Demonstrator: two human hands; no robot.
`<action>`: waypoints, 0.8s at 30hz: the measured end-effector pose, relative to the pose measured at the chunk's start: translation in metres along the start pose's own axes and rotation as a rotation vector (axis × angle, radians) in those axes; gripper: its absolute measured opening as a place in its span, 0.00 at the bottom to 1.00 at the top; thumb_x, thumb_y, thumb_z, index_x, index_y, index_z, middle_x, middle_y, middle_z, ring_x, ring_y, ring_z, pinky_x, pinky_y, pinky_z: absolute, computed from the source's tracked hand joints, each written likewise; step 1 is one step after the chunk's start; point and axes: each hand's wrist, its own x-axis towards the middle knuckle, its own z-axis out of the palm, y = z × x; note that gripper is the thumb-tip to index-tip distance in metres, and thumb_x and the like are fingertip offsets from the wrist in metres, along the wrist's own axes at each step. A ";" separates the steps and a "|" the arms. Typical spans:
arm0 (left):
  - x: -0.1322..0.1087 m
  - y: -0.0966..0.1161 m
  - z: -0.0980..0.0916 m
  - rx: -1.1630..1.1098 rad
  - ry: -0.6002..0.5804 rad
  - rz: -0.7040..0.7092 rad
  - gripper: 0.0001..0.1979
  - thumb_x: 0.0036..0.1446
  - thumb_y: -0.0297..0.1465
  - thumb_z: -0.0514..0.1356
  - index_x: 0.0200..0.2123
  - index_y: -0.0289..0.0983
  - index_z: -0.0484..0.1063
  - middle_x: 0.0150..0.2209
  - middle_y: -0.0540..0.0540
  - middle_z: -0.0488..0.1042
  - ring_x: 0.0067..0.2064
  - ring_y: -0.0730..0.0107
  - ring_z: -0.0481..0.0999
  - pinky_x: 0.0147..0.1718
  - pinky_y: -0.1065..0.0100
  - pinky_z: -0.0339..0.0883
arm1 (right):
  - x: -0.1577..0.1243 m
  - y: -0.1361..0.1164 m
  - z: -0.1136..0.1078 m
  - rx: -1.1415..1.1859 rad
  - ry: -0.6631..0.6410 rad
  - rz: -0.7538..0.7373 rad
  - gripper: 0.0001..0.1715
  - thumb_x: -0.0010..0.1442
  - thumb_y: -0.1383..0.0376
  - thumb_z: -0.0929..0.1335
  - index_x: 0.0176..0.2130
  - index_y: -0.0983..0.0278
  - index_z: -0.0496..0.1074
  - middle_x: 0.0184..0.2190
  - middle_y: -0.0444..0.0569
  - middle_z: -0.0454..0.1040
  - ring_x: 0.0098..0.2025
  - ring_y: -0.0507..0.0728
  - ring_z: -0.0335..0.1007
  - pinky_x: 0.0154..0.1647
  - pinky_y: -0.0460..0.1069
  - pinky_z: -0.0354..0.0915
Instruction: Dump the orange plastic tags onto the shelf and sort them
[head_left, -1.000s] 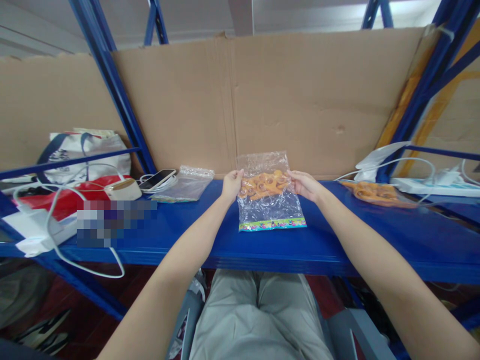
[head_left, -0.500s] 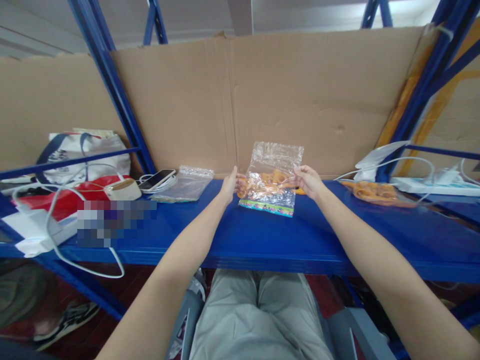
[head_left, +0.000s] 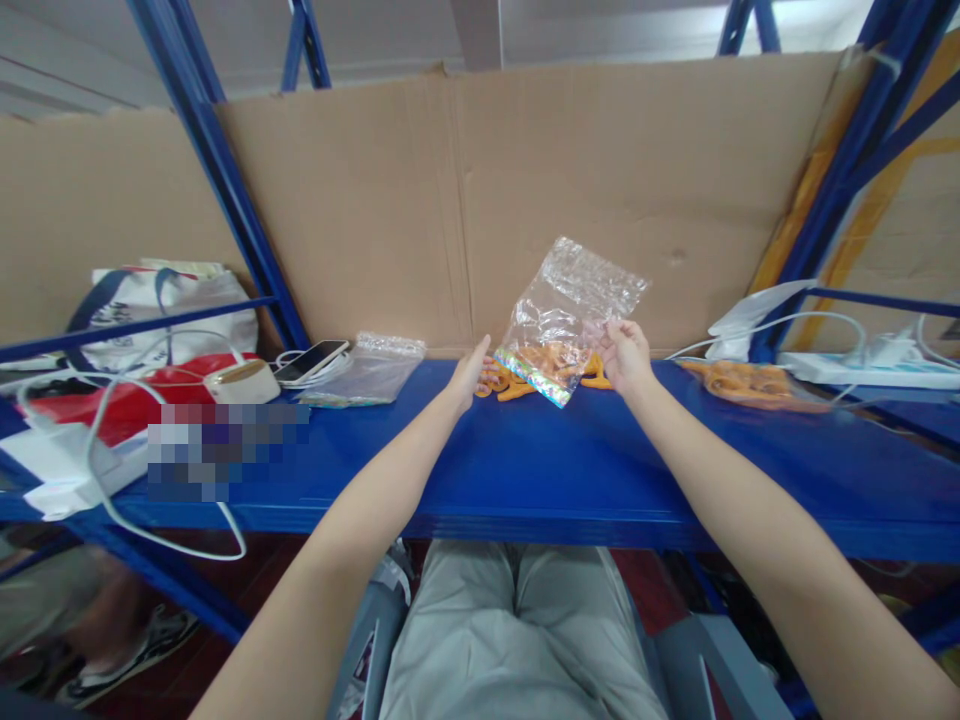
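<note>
My right hand (head_left: pixel 625 357) pinches a clear plastic zip bag (head_left: pixel 568 310) with a colourful printed strip, tilted so its strip end points down at the blue shelf (head_left: pixel 570 470). Small orange plastic pieces (head_left: pixel 517 381) lie on the shelf under the bag's lower end, some still inside it. My left hand (head_left: pixel 471 372) rests with fingers apart beside those orange pieces, touching or nearly touching them, and holds nothing.
A stack of empty clear bags (head_left: pixel 367 369) and a phone (head_left: pixel 311 360) lie to the left. Further left are a tote bag (head_left: pixel 161 305), a red item and white cables. A pile of orange pieces (head_left: pixel 746 384) and a power strip (head_left: pixel 874 372) sit right. Cardboard (head_left: pixel 465 200) backs the shelf.
The bag was held flat by both hands, then tipped upside down. My left hand has let go of it, and orange pieces have come out onto the shelf.
</note>
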 end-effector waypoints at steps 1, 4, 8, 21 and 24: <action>-0.002 0.000 0.000 0.026 -0.051 -0.014 0.28 0.63 0.55 0.54 0.35 0.34 0.73 0.27 0.42 0.78 0.22 0.72 0.72 0.18 0.73 0.58 | 0.000 -0.001 0.001 0.025 0.016 -0.003 0.17 0.60 0.72 0.71 0.29 0.59 0.58 0.27 0.35 0.74 0.39 0.51 0.81 0.47 0.50 0.75; -0.010 0.000 0.004 0.107 -0.295 -0.050 0.32 0.61 0.58 0.53 0.28 0.35 0.74 0.25 0.40 0.78 0.19 0.72 0.71 0.16 0.73 0.57 | -0.001 -0.002 0.005 0.090 0.080 0.005 0.18 0.59 0.73 0.70 0.29 0.59 0.57 0.28 0.35 0.75 0.41 0.50 0.80 0.49 0.50 0.75; -0.023 -0.005 0.015 0.150 -0.562 -0.008 0.25 0.61 0.52 0.61 0.28 0.34 0.76 0.30 0.38 0.82 0.21 0.72 0.73 0.16 0.73 0.59 | -0.002 -0.001 0.008 0.082 0.071 0.025 0.20 0.56 0.71 0.72 0.29 0.58 0.56 0.28 0.35 0.75 0.44 0.52 0.79 0.49 0.51 0.75; -0.010 -0.014 0.013 0.172 -0.446 0.165 0.09 0.59 0.33 0.64 0.29 0.33 0.75 0.29 0.42 0.80 0.24 0.74 0.74 0.21 0.74 0.65 | -0.006 -0.006 0.005 0.043 0.147 0.165 0.14 0.61 0.71 0.67 0.30 0.58 0.59 0.29 0.38 0.76 0.39 0.52 0.80 0.43 0.50 0.75; -0.002 -0.017 0.012 0.218 -0.313 0.331 0.08 0.56 0.30 0.65 0.38 0.34 0.75 0.36 0.42 0.80 0.33 0.68 0.80 0.29 0.70 0.73 | -0.002 -0.005 0.000 0.038 0.147 0.149 0.14 0.60 0.71 0.69 0.31 0.59 0.60 0.28 0.37 0.76 0.39 0.52 0.80 0.46 0.52 0.75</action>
